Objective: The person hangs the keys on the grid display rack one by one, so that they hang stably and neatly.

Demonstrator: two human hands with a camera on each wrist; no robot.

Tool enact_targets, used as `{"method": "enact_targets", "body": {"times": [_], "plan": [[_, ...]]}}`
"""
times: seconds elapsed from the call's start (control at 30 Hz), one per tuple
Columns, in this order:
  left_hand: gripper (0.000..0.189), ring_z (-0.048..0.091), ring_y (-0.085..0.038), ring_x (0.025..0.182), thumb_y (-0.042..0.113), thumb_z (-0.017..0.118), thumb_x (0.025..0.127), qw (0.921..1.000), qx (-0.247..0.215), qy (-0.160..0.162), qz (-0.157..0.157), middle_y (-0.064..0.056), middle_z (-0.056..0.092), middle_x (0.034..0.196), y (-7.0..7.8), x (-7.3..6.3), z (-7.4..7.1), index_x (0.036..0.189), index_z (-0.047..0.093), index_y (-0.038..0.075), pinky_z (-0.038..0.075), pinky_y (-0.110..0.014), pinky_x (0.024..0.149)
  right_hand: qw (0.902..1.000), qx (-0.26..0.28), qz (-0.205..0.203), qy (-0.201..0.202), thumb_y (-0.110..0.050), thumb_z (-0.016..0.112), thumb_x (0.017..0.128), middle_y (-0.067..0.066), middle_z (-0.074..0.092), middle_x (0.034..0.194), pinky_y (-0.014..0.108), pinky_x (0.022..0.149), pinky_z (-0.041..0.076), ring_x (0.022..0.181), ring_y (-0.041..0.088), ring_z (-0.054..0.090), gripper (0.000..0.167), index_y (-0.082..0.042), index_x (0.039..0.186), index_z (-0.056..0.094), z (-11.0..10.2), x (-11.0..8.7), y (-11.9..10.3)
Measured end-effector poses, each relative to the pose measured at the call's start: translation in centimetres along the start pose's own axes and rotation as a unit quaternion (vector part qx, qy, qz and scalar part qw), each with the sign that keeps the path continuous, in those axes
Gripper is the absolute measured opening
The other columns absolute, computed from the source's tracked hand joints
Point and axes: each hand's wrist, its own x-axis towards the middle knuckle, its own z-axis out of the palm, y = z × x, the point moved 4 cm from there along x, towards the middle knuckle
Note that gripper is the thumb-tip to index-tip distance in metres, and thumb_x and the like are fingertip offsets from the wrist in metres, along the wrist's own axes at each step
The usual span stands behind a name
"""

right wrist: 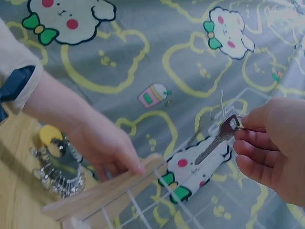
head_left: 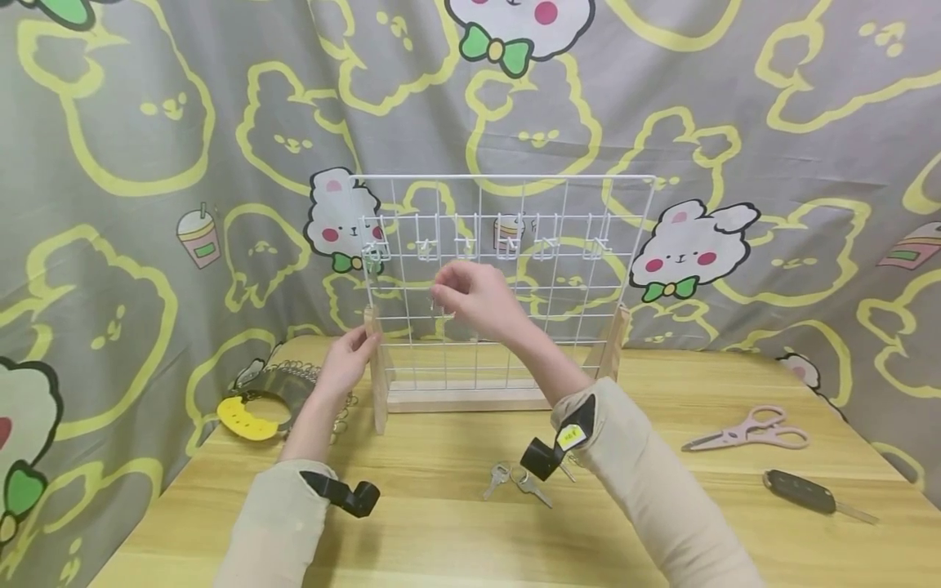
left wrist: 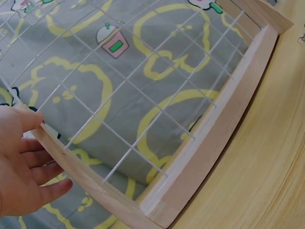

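Note:
A white wire grid rack on a wooden base (head_left: pixel 470 400) stands upright on the table, with a row of white hooks (head_left: pixel 507 247) across its upper part. My left hand (head_left: pixel 344 359) holds the rack's left wooden post (left wrist: pixel 90 186), thumb in front and fingers behind. In front of the grid, below the hooks, my right hand (head_left: pixel 478 300) is raised. Its thumb and finger pinch a small ring with a metal key (right wrist: pixel 215 142) hanging from it, as the right wrist view shows. From the head view the key is mostly hidden by the fingers.
Loose keys (head_left: pixel 498 480) lie on the table before the rack, one partly behind the right wrist camera. Pink scissors (head_left: pixel 750 431) and a black car key (head_left: pixel 801 492) are on the right. Left of the rack lies a yellow-and-dark ring (head_left: pixel 246 418) with many metal rings.

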Motion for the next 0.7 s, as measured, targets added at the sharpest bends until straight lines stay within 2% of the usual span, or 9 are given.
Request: {"method": "enact_targets", "body": {"times": [0.17,0.43,0.7], "plan": [[0.055,0.030,-0.034,0.132,0.026,0.042,0.100,1.0000,0.001,0.000,0.003,-0.022,0.032,0.144,0.0,0.0,0.0,0.143,0.026,-0.003,0.024,-0.045,0.110,0.9993,0.019,-0.004,0.032,-0.013,0.060,0.090,0.013,0.064,0.077,0.026,0.058,0.053,0.065,0.018,0.058,0.010,-0.003,0.091,0.062,-0.2,1.0,-1.4],[0.056,0.030,-0.034,0.133,0.027,0.042,0.100,1.0000,-0.003,0.000,0.004,-0.023,0.032,0.144,0.1,-0.1,0.0,0.143,0.026,-0.004,0.024,-0.045,0.110,0.9965,0.020,0.001,0.081,-0.011,0.059,0.090,0.008,0.063,0.071,0.026,0.054,0.055,0.062,0.018,0.059,0.009,-0.002,0.091,0.061,-0.5,2.2,-2.5],[0.055,0.030,-0.035,0.132,0.026,0.043,0.100,0.9999,-0.011,0.001,0.008,-0.025,0.032,0.143,0.2,-0.1,0.1,0.142,0.027,-0.006,0.024,-0.044,0.110,0.9930,0.006,-0.002,0.118,-0.007,0.055,0.091,0.017,0.065,0.075,0.025,0.051,0.054,0.058,0.017,0.059,0.009,0.000,0.091,0.061,-0.4,2.5,-2.7]]}}
